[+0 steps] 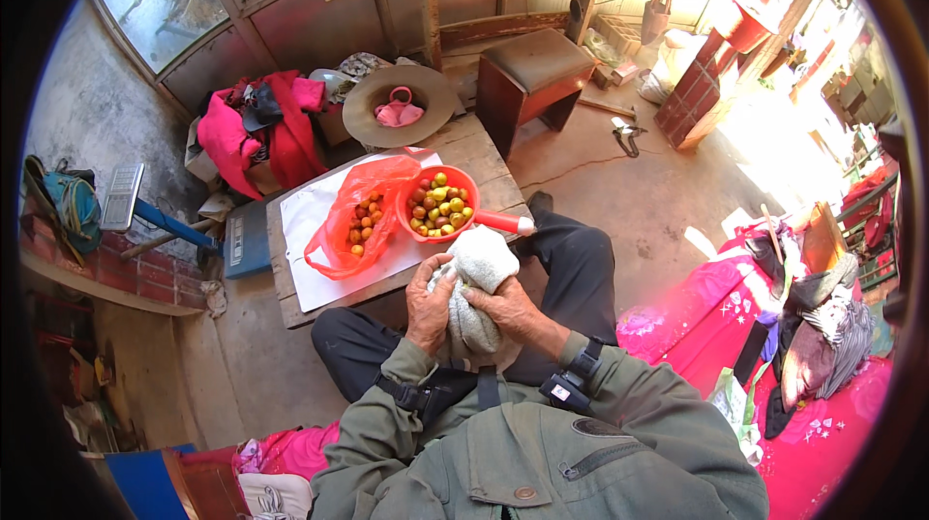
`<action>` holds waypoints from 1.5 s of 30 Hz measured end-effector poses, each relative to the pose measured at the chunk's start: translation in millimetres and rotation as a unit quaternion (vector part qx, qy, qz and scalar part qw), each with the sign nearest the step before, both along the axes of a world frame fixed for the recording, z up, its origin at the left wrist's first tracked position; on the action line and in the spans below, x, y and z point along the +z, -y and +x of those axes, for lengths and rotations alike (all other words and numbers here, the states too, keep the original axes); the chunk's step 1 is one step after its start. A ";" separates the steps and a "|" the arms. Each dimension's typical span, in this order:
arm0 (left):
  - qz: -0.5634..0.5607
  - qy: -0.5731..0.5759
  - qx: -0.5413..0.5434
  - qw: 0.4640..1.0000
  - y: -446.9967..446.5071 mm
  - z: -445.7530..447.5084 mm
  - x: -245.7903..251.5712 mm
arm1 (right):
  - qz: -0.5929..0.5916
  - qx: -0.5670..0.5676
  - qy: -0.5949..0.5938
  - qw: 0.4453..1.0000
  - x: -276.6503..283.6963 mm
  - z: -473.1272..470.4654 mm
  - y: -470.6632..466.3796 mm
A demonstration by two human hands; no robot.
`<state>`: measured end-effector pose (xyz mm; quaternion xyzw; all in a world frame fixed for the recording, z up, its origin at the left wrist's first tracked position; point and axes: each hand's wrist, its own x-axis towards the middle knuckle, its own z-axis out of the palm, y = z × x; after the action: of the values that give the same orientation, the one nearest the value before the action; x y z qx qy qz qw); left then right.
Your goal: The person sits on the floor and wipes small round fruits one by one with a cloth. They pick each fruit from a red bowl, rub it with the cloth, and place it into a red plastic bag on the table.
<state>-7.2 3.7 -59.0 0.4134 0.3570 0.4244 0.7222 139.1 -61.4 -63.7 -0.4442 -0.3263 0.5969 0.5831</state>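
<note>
Both my hands grip a bunched pale grey towel (485,256) above my lap, close to the near edge of the low wooden table (485,150). My left hand (427,302) pinches its left side with the thumb on top. On the right side, my right hand (519,311) has its thumb pressed into the folds. Whether a fruit is inside the cloth I cannot tell. Just beyond, a red plastic handled strainer or scoop (475,190) holds many green and brown jujube-like fruits (439,208). An open red plastic bag (341,230) beside it contains browner fruits (363,224).
White paper (308,259) lies under the bag. A wide-brimmed hat (355,110) sits at the table's far end. Beyond stands a brown stool (537,59). A platform scale (247,241) is at left, and pink bedding (682,317) with piled clothes (820,346) at right.
</note>
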 end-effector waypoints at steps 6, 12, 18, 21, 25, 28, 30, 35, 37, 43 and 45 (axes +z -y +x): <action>0.036 -0.023 -0.074 0.996 7.5 -2.8 3.2 | -0.033 -0.075 0.006 0.997 -4.3 1.5 -18.6; -0.004 -0.029 -0.034 0.999 6.6 12.7 0.3 | -0.016 -0.117 0.032 0.992 -3.2 -3.3 -7.7; -0.021 -0.009 -0.012 1.000 3.6 1.3 -2.2 | -0.041 -0.066 0.054 0.995 3.5 -7.9 -3.3; 0.016 -0.001 -0.042 0.999 9.0 -2.7 -1.2 | -0.028 -0.096 -0.018 0.995 1.3 -6.1 -12.7; 0.128 -0.139 -0.080 0.979 5.1 1.4 -0.7 | -0.054 -0.147 -0.019 0.988 -6.9 -10.4 -20.2; 0.117 -0.146 -0.073 0.980 2.3 6.7 -0.4 | -0.016 -0.143 0.043 0.989 -8.6 -9.1 -15.7; 0.068 -0.101 -0.052 0.991 2.4 8.9 -1.0 | -0.015 -0.123 0.051 0.991 -6.3 -8.9 -10.8; 0.034 -0.060 -0.002 0.998 -4.1 5.0 -6.3 | -0.027 -0.020 0.007 0.999 3.6 -7.0 0.1; -0.009 -0.036 0.006 0.999 -3.9 -0.5 -7.1 | -0.016 -0.021 0.004 1.000 4.0 -9.7 -1.4; 0.047 -0.048 -0.099 0.993 5.4 -10.5 -2.1 | -0.088 -0.082 -0.086 0.989 -1.6 -7.3 -15.8; 0.072 -0.062 -0.094 0.991 8.4 -5.4 -2.9 | -0.090 -0.078 -0.043 0.992 -1.8 -5.9 -14.9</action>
<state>-12.6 -4.7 -61.8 0.5219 0.3287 0.3528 0.7036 133.1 -46.5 -65.5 -0.4930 -0.2099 0.5950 0.5991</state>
